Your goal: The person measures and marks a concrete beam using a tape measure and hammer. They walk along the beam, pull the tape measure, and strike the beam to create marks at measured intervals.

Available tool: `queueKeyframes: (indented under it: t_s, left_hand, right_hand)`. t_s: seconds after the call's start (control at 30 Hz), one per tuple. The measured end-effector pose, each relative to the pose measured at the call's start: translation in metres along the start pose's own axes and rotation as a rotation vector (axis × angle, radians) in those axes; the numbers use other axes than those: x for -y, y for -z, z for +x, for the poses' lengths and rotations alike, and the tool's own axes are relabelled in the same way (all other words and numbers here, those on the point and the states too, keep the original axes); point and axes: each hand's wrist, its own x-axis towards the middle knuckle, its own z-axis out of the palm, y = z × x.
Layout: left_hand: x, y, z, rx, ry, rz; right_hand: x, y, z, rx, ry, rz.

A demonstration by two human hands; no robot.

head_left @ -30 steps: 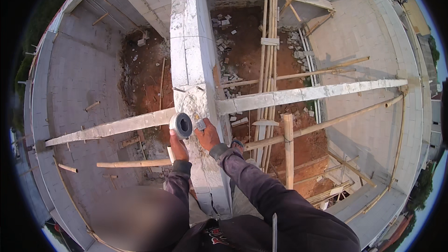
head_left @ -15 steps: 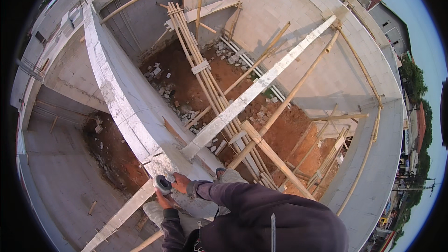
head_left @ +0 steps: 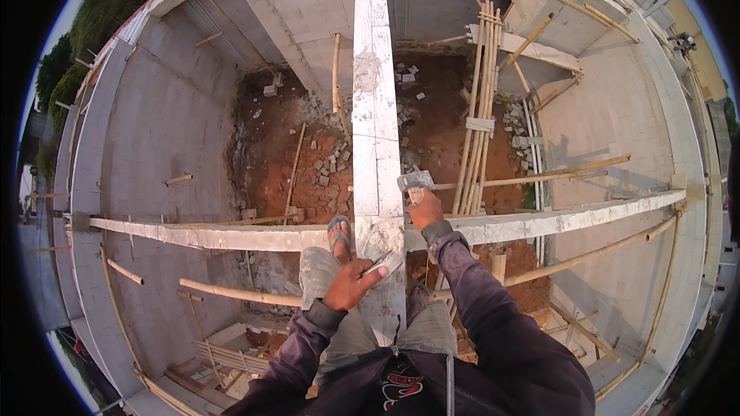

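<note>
My left hand is closed on a thin, flat metallic tool lying over the rough top of the long beam. The kind of tool is not clear. My right hand reaches farther forward, at the beam's right edge, with its fingers wrapped round a tool with a grey block-like head. Its handle is mostly hidden in my grip. Between and ahead of my hands runs the pale concrete beam, patched and cracked on top. Rough, crumbly mortar covers it near my left hand.
My sandalled foot stands left of the beam. A narrow cross beam meets the long one here. Deep walled pits with red soil and broken blocks drop away on both sides. Bamboo poles span the right pit; another pole is nearby.
The view has swung left to line up with the long beam. My hands, earlier close together at a rounded grey thing, are now apart, the right one farther forward.
</note>
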Motion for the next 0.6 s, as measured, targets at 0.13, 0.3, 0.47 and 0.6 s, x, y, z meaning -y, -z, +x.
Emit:
queueKeyframes:
  t_s: [0.13, 0.3, 0.47, 0.6]
  left_hand:
    - [-0.026, 0.024, 0.007, -0.119, -0.232, 0.224]
    - [-0.021, 0.035, 0.011, -0.148, -0.306, 0.051]
    - [-0.002, 0.011, 0.041, -0.355, -0.498, 0.088]
    - [0.015, -0.016, 0.075, -0.441, -0.459, 0.042]
  right_hand:
    - [0.050, -0.049, 0.104, 0.042, 0.054, -0.072]
    - [0.059, -0.072, 0.099, -0.019, 0.170, -0.171]
    - [0.020, -0.019, -0.017, 0.524, -0.120, 0.310]
    - [0.009, -0.036, -0.073, 0.188, 0.268, 0.352]
